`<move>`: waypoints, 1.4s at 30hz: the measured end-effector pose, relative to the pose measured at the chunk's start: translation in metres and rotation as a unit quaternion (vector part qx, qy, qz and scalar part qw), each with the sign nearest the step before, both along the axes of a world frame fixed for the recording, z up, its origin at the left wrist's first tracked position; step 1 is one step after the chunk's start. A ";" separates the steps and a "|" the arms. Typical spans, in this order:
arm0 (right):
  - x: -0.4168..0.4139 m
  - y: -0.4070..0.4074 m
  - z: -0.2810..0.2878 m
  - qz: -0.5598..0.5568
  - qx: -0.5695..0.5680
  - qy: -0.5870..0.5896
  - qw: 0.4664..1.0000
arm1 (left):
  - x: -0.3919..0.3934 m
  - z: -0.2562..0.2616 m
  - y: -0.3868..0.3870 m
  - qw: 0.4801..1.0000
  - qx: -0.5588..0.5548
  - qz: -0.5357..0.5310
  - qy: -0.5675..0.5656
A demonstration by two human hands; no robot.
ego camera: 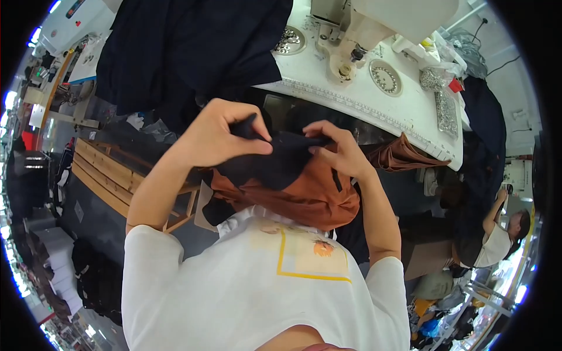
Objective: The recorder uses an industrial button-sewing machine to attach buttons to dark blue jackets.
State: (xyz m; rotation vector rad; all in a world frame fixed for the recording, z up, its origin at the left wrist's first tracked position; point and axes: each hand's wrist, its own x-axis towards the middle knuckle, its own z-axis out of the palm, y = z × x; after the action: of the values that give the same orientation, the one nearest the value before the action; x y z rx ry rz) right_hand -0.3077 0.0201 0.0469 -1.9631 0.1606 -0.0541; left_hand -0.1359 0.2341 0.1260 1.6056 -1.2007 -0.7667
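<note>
Dark navy fabric (274,164) hangs between my two hands, over a rust-orange cloth (307,199) on my lap. My left hand (224,131) pinches a folded part of the navy fabric between thumb and fingers. With thumb and fingertips my right hand (336,149) grips the opposite edge of the same fabric. Just beyond my hands is a white worktable with a ruler strip (333,98) along its front edge. A snap-fastening press (347,66) stands on it, its lower die between two round dishes of metal fasteners, the left dish (290,40) and the right dish (386,78).
A large pile of navy cloth (189,48) covers the table's left part and drapes over its front. Bags of metal fasteners (445,112) lie at the right. Folded brown cloth (401,153) hangs below the edge. A wooden bench (107,175) stands left; another person (498,241) sits far right.
</note>
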 end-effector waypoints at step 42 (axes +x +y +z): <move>-0.126 -0.050 -0.134 -0.123 -0.501 0.110 0.850 | 0.003 -0.061 0.013 0.963 0.010 -0.120 -0.242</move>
State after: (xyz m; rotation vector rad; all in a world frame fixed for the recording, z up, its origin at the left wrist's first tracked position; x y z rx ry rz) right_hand -0.4335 -0.0303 -0.0873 -2.9851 0.6401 -0.0928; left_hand -0.1325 0.2473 0.0651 1.7419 -1.7671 -0.5461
